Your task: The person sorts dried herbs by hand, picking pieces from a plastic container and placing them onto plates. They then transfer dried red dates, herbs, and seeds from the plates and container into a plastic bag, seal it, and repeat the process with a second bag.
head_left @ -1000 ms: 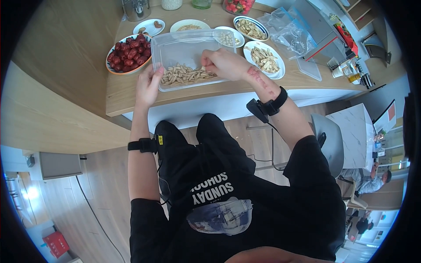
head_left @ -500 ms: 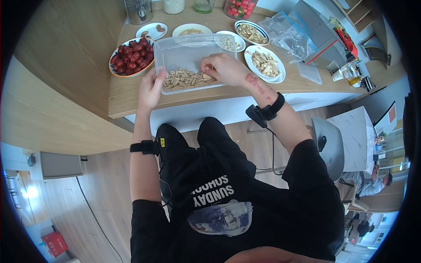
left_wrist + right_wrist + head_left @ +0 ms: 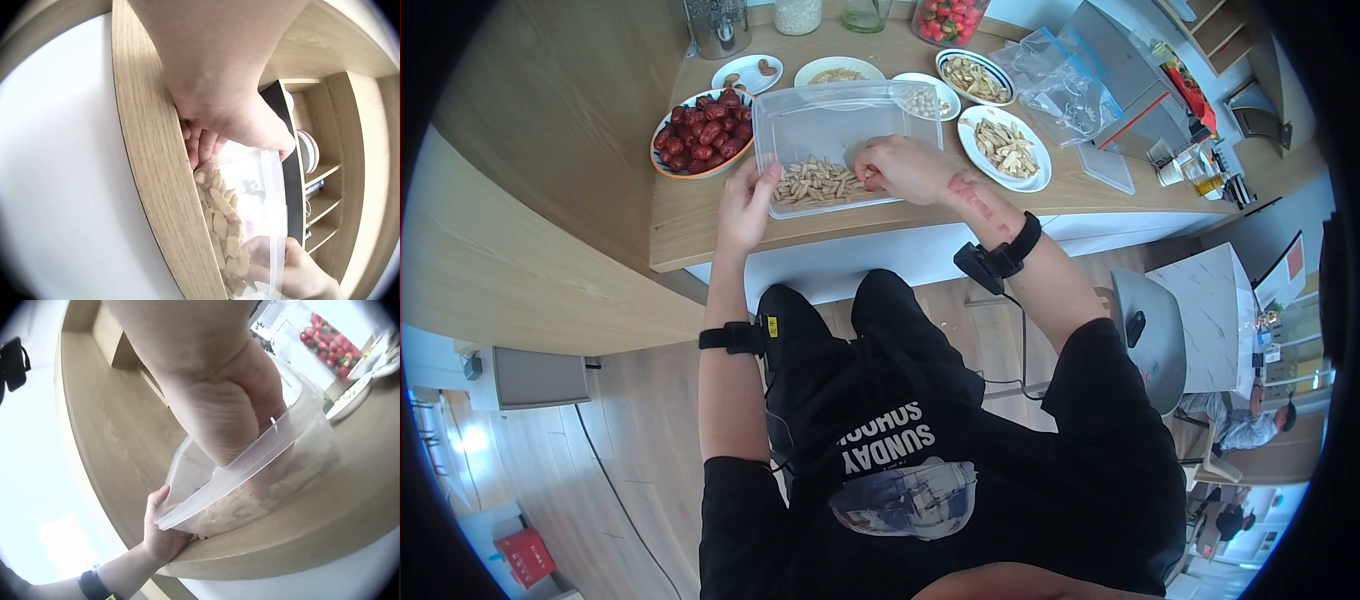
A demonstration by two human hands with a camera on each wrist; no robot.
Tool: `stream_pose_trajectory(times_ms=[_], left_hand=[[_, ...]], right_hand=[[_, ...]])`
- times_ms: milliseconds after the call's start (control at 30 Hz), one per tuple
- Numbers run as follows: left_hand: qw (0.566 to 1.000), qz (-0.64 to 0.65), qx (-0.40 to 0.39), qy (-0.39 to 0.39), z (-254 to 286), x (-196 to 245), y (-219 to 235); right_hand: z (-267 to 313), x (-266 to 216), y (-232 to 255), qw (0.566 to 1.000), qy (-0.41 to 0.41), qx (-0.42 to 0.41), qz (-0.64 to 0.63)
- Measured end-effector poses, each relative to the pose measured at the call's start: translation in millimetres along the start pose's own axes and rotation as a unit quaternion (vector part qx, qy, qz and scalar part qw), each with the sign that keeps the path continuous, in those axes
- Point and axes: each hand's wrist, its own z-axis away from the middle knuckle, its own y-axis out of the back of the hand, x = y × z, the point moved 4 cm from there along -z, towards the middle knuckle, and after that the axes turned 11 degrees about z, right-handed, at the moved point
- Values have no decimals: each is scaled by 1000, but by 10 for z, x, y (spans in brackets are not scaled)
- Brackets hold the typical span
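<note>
A clear plastic box (image 3: 825, 130) stands at the counter's front edge, with a heap of beige dried slices (image 3: 812, 182) along its near side. My left hand (image 3: 745, 208) grips its near left corner, thumb over the rim and fingers below in the right wrist view. Inside the box, my right hand (image 3: 908, 168) has its fingers curled down at the right end of the heap, pinching at the slices. Through the clear wall in the left wrist view, the right fingertips (image 3: 255, 262) show among them. The box wall partly blurs the right fingers in the right wrist view.
A bowl of red dates (image 3: 703, 133) sits left of the box. Behind stand a small plate of nuts (image 3: 747, 74) and a plate of grains (image 3: 838, 70). To the right lie a plate of pale slices (image 3: 1005, 148), a striped bowl (image 3: 975, 77) and plastic bags (image 3: 1055, 80).
My right hand has dipped slightly and shifted a little left in the heap, its wrist turning. My left hand keeps its grip on the box. The whole head view has shifted slightly.
</note>
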Motion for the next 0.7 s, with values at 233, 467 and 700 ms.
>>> stream_pose_trajectory(times_ms=[233, 467, 700], left_hand=[[1000, -2, -5, 13, -4, -47, 16], [1000, -16, -1, 16, 2, -5, 22], [999, -28, -9, 18, 7, 21, 23]], right_hand=[[-4, 31, 201, 990, -87, 5, -107], [-46, 141, 120, 961, -104, 0, -256], [58, 97, 102, 896, -152, -34, -415]])
